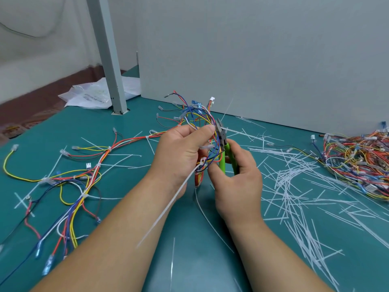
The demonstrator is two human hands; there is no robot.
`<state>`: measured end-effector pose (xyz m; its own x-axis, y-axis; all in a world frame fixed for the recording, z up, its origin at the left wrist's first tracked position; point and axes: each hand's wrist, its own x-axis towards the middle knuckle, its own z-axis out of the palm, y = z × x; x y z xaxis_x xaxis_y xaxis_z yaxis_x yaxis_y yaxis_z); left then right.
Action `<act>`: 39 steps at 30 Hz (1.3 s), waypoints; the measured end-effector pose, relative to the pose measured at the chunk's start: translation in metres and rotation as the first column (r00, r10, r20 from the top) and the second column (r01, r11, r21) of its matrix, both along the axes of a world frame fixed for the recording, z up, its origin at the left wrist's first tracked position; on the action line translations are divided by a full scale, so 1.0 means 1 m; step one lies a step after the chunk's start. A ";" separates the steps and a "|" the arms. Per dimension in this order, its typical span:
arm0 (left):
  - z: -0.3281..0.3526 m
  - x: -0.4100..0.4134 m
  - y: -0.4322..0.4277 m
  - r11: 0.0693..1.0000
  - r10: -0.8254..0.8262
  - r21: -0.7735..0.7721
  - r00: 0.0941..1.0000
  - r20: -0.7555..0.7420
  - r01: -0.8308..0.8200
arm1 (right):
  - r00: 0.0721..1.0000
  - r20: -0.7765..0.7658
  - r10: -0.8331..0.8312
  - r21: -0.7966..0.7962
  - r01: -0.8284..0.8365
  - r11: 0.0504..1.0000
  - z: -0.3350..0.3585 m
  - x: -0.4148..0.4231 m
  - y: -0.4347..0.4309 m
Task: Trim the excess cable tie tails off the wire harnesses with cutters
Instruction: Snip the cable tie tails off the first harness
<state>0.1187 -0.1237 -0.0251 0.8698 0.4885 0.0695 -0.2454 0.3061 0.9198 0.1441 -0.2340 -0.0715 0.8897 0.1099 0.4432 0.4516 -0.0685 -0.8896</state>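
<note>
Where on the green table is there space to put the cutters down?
Bare table lies between the post and the spread harness. The right side is crowded: cut tails and a harness pile.

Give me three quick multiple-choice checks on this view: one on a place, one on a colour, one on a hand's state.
1. Where does the dense heap of harnesses lie?
A. at the far right of the table
B. in a box on the floor
C. on a shelf

2. What colour are the handles of the cutters?
A. red
B. black
C. green

3. What is the left hand doing?
A. lying flat on the table
B. gripping a raised wire bundle
C. holding the cutters

Answers:
1 A: the heap sits on the teal surface at the picture's right edge.
2 C: bright green handles show in the right hand.
3 B: its fingers curl round the wires, with the cutters' tip beside its thumb.
</note>
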 end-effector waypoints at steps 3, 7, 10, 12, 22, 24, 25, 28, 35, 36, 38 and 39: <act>0.000 -0.001 0.003 1.000 -0.029 0.008 0.999 -0.029 0.029 | 1.000 0.005 -0.006 -0.044 0.006 0.999 -0.001 0.000 0.000; 0.004 -0.005 0.007 0.995 -0.101 -0.002 0.993 -0.063 0.101 | 1.000 0.022 -0.022 -0.075 0.024 0.997 0.001 0.001 -0.001; 0.007 -0.007 0.008 0.990 -0.143 -0.021 0.986 -0.082 0.142 | 0.998 0.038 -0.040 -0.086 0.043 0.995 0.003 0.001 -0.003; 0.008 -0.008 0.008 0.989 -0.150 -0.017 0.984 -0.097 0.149 | 0.999 0.040 -0.037 -0.090 0.040 0.995 0.004 0.001 -0.003; 0.006 -0.005 0.010 0.988 -0.143 -0.070 0.986 -0.089 0.137 | 0.999 -0.015 -0.032 -0.124 0.030 0.992 -0.001 0.005 -0.003; 0.006 -0.006 0.010 0.988 -0.141 -0.076 0.986 -0.085 0.135 | 0.999 -0.035 -0.018 -0.110 0.014 0.994 -0.002 0.006 -0.001; 0.006 -0.006 0.010 0.987 -0.145 -0.079 0.986 -0.080 0.139 | 0.999 -0.042 -0.011 -0.102 0.006 0.995 -0.003 0.006 -0.001; 0.007 -0.007 0.008 0.985 -0.153 -0.087 0.986 -0.065 0.147 | 0.998 -0.060 -0.001 -0.070 -0.003 0.998 -0.004 0.006 -0.001; 0.008 -0.007 0.006 0.987 -0.144 -0.087 0.988 -0.055 0.139 | 0.992 -0.123 0.036 0.012 -0.035 0.999 -0.003 0.006 0.001; 0.008 -0.007 0.006 0.987 -0.141 -0.090 0.989 -0.049 0.136 | 0.990 -0.134 0.050 0.015 -0.048 0.999 -0.003 0.006 0.002; 0.008 -0.007 0.004 0.985 -0.141 -0.099 0.990 -0.026 0.138 | 0.989 -0.137 0.065 0.005 -0.065 0.998 -0.003 0.005 0.002; 0.009 -0.008 0.003 0.985 -0.139 -0.102 0.990 -0.013 0.137 | 0.989 -0.135 0.066 0.001 -0.067 0.998 -0.004 0.005 0.002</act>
